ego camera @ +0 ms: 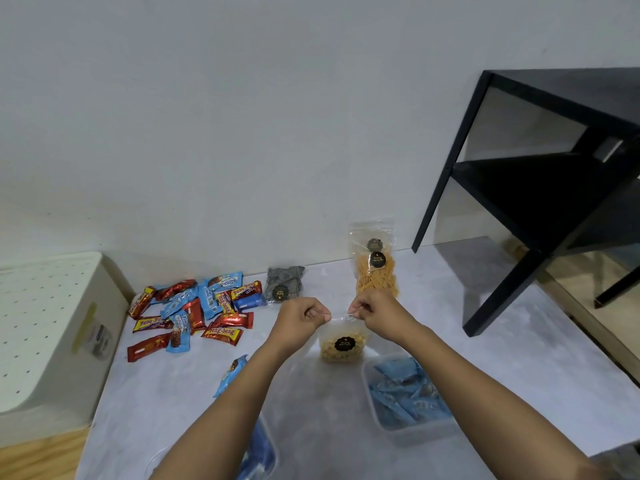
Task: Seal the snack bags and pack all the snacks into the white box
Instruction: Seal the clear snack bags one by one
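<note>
Head view looks down on a pale table [485, 341] where both hands work at one clear snack bag [341, 344] of yellow pieces with a round black label. The bag stands upright on the table between the forearms, base down, so nothing can spill while its mouth is handled. The left hand [303, 320] and the right hand [375, 311] each pinch the top strip, one at either end. The fingers [323, 315] of both are curled tight and clamped on the plastic, drawing the mouth taut and flat. That grip suits pressing a seal strip shut along its length, so I judge the sealing of this bag to be the step in hand. Whether the strip is closed yet cannot be told.

Behind it, a taller bag of orange sticks [375, 271] leans upright against the wall, and a small dark patterned bag [284, 284] rests near it to the left; their seals are too small to read. A pile of wrapped bars [194, 313] lies loose further left, close to the white box [45, 327]. Its perforated top looks shut, so packing seems hardly begun. A clear tub [408, 396] of blue packets sits just right of the snack bag, within easy reach for the move into the box.
</note>
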### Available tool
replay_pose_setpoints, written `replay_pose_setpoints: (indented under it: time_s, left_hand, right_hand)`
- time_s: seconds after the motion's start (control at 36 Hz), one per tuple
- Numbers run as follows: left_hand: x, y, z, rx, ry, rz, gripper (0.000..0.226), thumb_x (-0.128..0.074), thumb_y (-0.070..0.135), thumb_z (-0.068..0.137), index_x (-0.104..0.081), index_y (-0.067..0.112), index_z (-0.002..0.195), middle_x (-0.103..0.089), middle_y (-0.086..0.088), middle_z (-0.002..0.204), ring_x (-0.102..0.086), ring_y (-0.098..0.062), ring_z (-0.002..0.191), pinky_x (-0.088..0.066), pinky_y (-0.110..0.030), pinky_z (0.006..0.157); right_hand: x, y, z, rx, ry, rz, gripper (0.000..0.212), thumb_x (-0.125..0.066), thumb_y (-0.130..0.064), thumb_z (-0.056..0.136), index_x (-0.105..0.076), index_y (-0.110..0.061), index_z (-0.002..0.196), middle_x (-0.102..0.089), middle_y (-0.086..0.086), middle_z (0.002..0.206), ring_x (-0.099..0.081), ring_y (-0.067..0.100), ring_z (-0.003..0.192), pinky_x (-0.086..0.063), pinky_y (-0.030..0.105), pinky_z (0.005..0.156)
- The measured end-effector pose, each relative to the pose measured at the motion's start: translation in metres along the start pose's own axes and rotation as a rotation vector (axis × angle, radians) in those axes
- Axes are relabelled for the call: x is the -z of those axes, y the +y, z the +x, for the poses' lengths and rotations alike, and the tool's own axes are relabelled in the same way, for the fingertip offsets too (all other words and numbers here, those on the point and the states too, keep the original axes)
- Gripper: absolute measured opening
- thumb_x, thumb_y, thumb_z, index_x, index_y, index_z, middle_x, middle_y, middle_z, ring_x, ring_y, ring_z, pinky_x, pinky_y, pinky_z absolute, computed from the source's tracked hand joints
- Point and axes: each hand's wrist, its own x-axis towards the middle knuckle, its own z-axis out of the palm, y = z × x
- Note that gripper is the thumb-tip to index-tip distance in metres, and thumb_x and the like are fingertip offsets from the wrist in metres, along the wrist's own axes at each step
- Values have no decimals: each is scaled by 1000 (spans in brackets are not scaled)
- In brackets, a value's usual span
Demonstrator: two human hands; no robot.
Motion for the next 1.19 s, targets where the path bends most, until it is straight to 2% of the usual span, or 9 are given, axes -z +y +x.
replay_pose_setpoints:
  time_s: [0.14,0.25,0.31,0.39,0.47,0.64,0.78,1.08,1.19]
  left_hand:
    - [3,-1,1,3,-28,-17,2,-72,8,80,-72,9,81,-56,4,64,-48,6,52,-39,-5,55]
    - [7,0,4,14,-52,-18,7,-71,9,80,-72,7,87,-52,6,62,-46,5,51,-38,-5,56]
    - [8,0,4,14,-54,-26,8,-70,10,81,-72,6,88,-51,7,61,-44,1,55,-38,-6,57]
    - [7,0,6,-17,-46,23,10,-69,10,82,-72,8,91,-61,-2,77,-49,-5,66,-41,-5,61]
    - [4,1,8,-31,-31,61,9,-67,8,83,-71,10,91,-60,1,82,-49,-4,68,-41,-5,63]
    - [2,2,9,-20,-6,65,7,-67,7,83,-69,9,89,-58,5,74,-47,-3,64,-41,-5,61]
    - [3,5,7,-52,-23,112,7,-64,2,84,-69,6,86,-60,0,76,-48,-3,63,-41,-5,60]
    - [1,5,5,-127,-16,250,17,-52,-3,84,-68,3,86,-58,4,77,-48,-1,66,-37,-5,59]
    - [1,6,8,-171,-77,330,11,-54,7,87,-64,9,90,-58,1,87,-50,-8,78,-39,-17,68]
  right_hand:
    - [3,2,-2,3,32,72,20,-54,3,86,-72,-4,93,-69,11,97,-62,20,91,-51,26,84]
    - [11,8,-2,-17,33,84,21,-54,4,87,-71,-5,97,-68,9,100,-57,9,84,-44,4,70]
    - [15,10,-3,-18,39,68,22,-52,4,88,-71,-4,97,-68,7,99,-57,2,79,-45,5,71]
    - [18,12,-5,-13,65,49,22,-50,3,89,-70,-4,95,-68,8,99,-56,-2,75,-50,14,80]
    - [16,15,-5,3,89,24,19,-52,1,89,-70,-4,96,-68,7,97,-53,-7,72,-41,1,66]
    - [16,14,-5,-6,119,16,17,-55,0,88,-71,-3,94,-66,5,93,-54,0,75,-42,16,76]
    - [15,14,-3,-15,97,-14,17,-54,1,87,-70,-4,90,-63,1,86,-52,-5,72,-38,6,67]
    - [16,10,-5,14,19,-129,24,-48,5,81,-66,-11,81,-57,-4,77,-51,9,73,-40,13,63]
    - [15,10,-5,64,43,-128,21,-49,3,83,-67,-9,81,-56,-5,78,-47,1,68,-37,11,63]
